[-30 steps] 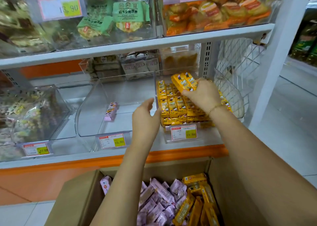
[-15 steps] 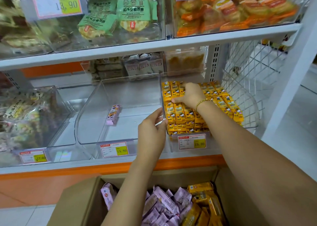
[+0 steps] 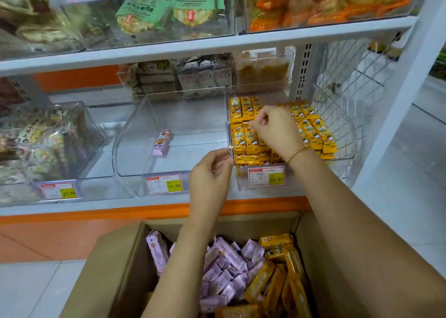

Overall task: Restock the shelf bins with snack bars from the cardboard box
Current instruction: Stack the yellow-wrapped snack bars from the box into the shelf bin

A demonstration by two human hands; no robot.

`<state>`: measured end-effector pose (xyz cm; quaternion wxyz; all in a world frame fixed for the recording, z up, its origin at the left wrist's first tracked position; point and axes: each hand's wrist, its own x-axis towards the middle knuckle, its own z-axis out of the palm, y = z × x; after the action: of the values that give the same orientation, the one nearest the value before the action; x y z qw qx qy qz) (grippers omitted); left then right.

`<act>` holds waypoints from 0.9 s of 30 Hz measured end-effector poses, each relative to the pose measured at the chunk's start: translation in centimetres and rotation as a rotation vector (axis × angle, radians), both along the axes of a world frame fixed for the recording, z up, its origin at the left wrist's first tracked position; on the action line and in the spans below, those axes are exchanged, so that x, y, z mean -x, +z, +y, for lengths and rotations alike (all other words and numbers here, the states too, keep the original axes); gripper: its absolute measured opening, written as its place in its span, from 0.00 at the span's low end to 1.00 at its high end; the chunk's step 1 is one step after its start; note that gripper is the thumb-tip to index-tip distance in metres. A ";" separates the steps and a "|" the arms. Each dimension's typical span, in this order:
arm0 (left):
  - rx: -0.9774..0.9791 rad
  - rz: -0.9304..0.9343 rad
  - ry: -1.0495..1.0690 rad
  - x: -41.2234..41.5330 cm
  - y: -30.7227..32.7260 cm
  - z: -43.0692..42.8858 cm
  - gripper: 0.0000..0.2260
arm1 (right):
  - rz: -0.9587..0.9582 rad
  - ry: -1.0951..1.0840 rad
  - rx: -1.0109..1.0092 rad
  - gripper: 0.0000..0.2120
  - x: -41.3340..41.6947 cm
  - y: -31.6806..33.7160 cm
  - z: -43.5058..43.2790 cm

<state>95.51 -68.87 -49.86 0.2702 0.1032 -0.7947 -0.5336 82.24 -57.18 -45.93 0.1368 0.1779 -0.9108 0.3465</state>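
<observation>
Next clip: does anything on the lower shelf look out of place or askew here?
One pink bar lies alone and slanted in the middle bin, which holds nothing else. The yellow bars in the right bin sit in fairly neat rows, so nothing there stands out.

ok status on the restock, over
Left hand pinches front corner of yellow-bar bin. Right hand curled over yellow bars inside, grip unclear. Neighbour bin: one pink bar. Box well stocked.

The right hand [image 3: 277, 130] is held curled over yellow bars [image 3: 313, 134] in the right bin [image 3: 347, 134]. The bin's front corner is gripped by the left hand [image 3: 210, 175], and one pink bar [image 3: 162, 142] is seen in the neighbouring bin [image 3: 125, 139].
</observation>
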 end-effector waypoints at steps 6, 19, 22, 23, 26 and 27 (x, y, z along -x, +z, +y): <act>0.012 -0.114 0.156 -5.9 -7.0 -0.4 0.12 | -0.224 0.388 0.185 0.08 -10.3 -5.9 2.7; 0.225 -1.111 -0.249 -12.7 -21.6 0.5 0.17 | -0.659 0.619 -0.919 0.32 -10.6 -26.7 6.7; 0.235 -1.114 -0.276 -12.4 -21.7 0.6 0.18 | -0.668 0.640 -0.946 0.33 -10.5 -27.2 6.8; 0.241 -1.109 -0.281 -12.3 -21.6 0.7 0.18 | -0.662 0.654 -0.946 0.32 -10.5 -27.1 6.9; 0.207 -1.115 -0.260 -12.3 -21.8 0.7 0.16 | -0.655 0.679 -0.914 0.31 -10.3 -26.7 6.7; 0.186 -1.121 -0.243 -12.5 -21.8 0.7 0.15 | -0.664 0.679 -0.907 0.33 -10.3 -26.5 6.7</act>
<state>107.96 -68.22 -71.63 -0.2472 0.2539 -0.8660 -0.3527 92.52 -50.48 -72.39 -0.3571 0.3790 -0.8536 -0.0117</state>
